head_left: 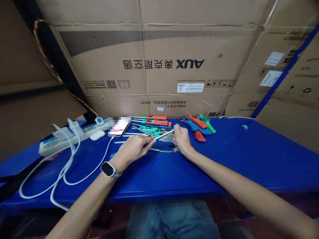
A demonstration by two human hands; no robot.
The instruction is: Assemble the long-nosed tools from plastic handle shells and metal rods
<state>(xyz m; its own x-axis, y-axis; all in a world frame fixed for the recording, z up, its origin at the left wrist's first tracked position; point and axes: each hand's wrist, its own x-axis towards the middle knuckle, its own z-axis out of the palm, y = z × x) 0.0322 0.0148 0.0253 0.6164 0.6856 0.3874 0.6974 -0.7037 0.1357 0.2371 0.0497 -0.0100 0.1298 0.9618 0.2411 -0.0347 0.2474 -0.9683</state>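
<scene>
A slim metal tube [163,135] runs slantwise between my hands above the blue table. My left hand [134,147], with a watch on its wrist, pinches the lower left end. Closed round the upper right end is my right hand [182,140], hiding what joins it there. Below the tube, a metal rod with thin wires [163,151] reaches toward my right hand. Behind my hands are long-nosed lighters with red handles [158,122], green plastic parts [154,131] and several loose metal tubes [120,142]. Right of my right hand lies a pile of blue, orange, green and red lighter casings [196,123].
At left stand a white power strip [53,145] with plugs, a white earbud case [97,135] and a phone [121,127]. A white cable [82,182] loops over the table's left side. Cardboard [161,46] walls the back. A small teal piece [245,126] lies far right.
</scene>
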